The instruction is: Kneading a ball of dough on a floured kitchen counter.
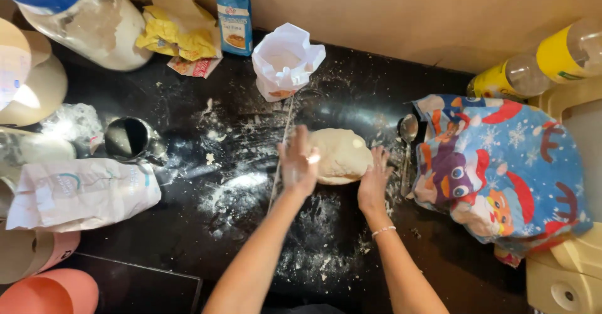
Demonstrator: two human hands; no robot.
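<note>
The pale, smooth, rounded lump of dough (338, 155) lies on the flour-dusted black counter (207, 226), already gathered into one mass; right hand (375, 182) presses its near edge, fingers spread; left hand (298, 162) hovers beside it, floury, fingers apart; shaping seems unfinished.

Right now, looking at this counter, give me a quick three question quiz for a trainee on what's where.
1. True or false: the right hand rests against the dough.
2. Which lies just right of the dough? A) a metal spoon B) a whisk C) a knife
3. What stands open behind the dough, near the wall?

Key
1. True: its fingers touch the dough's right edge, while the floury left hand is raised, palm open, at the dough's left side.
2. A, beside the patterned cloth.
3. An open white paper bag on the floured black counter.
</note>
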